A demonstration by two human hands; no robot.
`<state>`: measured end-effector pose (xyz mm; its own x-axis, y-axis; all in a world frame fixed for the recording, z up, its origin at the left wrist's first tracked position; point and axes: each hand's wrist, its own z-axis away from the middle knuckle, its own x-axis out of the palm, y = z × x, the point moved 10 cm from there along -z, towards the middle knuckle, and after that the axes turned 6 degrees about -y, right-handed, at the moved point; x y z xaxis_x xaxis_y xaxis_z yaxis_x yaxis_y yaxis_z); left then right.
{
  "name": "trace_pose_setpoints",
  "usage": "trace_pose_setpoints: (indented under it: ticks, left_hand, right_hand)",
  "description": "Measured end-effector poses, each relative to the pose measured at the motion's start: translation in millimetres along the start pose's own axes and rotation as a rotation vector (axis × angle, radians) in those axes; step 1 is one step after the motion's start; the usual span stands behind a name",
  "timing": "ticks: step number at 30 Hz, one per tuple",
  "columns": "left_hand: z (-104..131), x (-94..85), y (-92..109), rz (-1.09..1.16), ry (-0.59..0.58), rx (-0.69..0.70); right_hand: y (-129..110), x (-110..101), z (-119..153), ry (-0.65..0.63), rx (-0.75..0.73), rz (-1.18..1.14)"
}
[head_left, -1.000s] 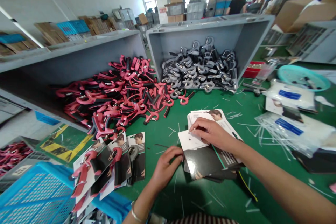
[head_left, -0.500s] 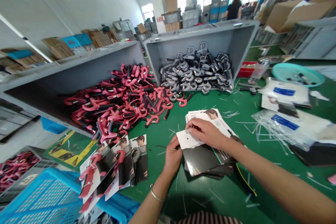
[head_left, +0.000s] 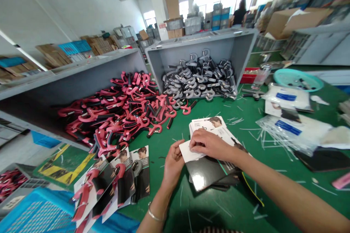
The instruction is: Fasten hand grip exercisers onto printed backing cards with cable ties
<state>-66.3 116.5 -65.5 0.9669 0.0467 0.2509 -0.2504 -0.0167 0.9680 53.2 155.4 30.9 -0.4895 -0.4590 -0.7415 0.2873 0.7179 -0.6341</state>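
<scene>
At ctr-left of frame, red-black hand grips (head_left: 131, 107) spill from a grey bin onto the green desk (head_left: 164, 145). Lower ctr, L hand (head_left: 174, 162) has fingers slightly apart at the top card's (head_left: 203, 171) left edge; R hand (head_left: 209, 143), fingertips together, presses its white part, atop the card stack (head_left: 209, 123).

The left hand (head_left: 175, 158) stands raised, fingers curled; the right hand (head_left: 210, 143) reaches inward, palm down.
</scene>
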Motion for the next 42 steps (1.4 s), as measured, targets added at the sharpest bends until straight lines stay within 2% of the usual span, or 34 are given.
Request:
trace_pose_setpoints:
  ticks: [4,6,8,9,10,11,14,16,18,19,21,23,24,26,28,31,34,37,39,41,42]
  left_hand:
    - [-13.9,-21.2,29.3,-0.239,0.045,0.042]
    - [-27.2,-11.9,36.6,-0.343,-0.079,-0.008]
    - [-34.5,6.9,32.8,-0.358,-0.259,-0.117]
    - [-34.4,14.2,29.6,-0.328,-0.308,-0.171]
    - [-32.4,18.3,27.0,-0.282,-0.310,-0.211]
    - [-28.7,18.7,25.5,-0.231,-0.263,-0.226]
    - [-3.9,12.8,19.7,-0.110,-0.064,-0.198]
    - [14.8,15.0,10.2,-0.116,-0.074,-0.218]
    - [19.2,7.4,9.3,-0.234,-0.081,-0.204]
    - [13.0,-3.4,16.0,-0.333,-0.040,-0.154]
    - [-14.1,-28.9,39.2,-0.605,0.094,-0.011]
    - [-57.7,-40.9,52.8,-0.948,0.139,0.054]
    - [-83.2,-43.4,51.3,-1.013,0.124,0.040]
    - [-131.0,-44.6,43.8,-1.087,0.114,-0.004]
    - [-166.6,-41.7,34.3,-1.121,0.115,-0.067]
    - [-189.9,-38.9,29.7,-1.109,0.093,-0.142]
    - [-179.7,-40.6,41.7,-1.016,0.015,-0.165]
    - [-138.6,-27.4,65.6,-0.866,-0.070,-0.122]
    - [-98.0,-1.3,84.4,-0.729,-0.107,-0.054]
    - [-54.3,36.4,98.9,-0.459,-0.167,-0.007]
    - [-34.4,52.9,107.6,-0.411,-0.166,0.025]
  right_hand:
    - [1.6,-8.4,2.1,0.079,0.027,-0.088]
    - [-3.4,-16.1,4.8,0.124,0.024,-0.126]
    - [-9.5,-28.9,10.8,0.179,0.030,-0.149]
    - [-11.6,-38.1,15.9,0.218,0.038,-0.151]
    - [-12.0,-49.4,23.2,0.271,0.050,-0.149]
    - [-9.8,-62.5,32.9,0.339,0.069,-0.141]
    - [21.6,-99.7,78.2,0.573,0.230,-0.132]
    - [58.4,-108.5,116.3,0.669,0.402,-0.156]
    - [94.5,-102.1,153.7,0.702,0.554,-0.194]
    - [109.6,-94.8,170.3,0.702,0.615,-0.210]
    - [131.2,-77.5,196.9,0.692,0.704,-0.244]
    - [140.4,-64.4,212.8,0.712,0.751,-0.282]
    - [140.8,-61.1,215.9,0.732,0.761,-0.302]
    - [135.4,-61.3,211.8,0.767,0.752,-0.331]
    - [125.2,-68.4,197.4,0.770,0.709,-0.338]
    - [111.2,-82.7,175.6,0.732,0.649,-0.309]
    - [102.4,-90.4,163.0,0.681,0.636,-0.324]
    - [81.5,-88.5,141.8,0.599,0.586,-0.423]
    - [54.7,-78.3,115.6,0.484,0.518,-0.531]
    - [19.4,-62.1,85.8,0.328,0.436,-0.610]
    - [2.0,-56.4,74.3,0.280,0.399,-0.605]
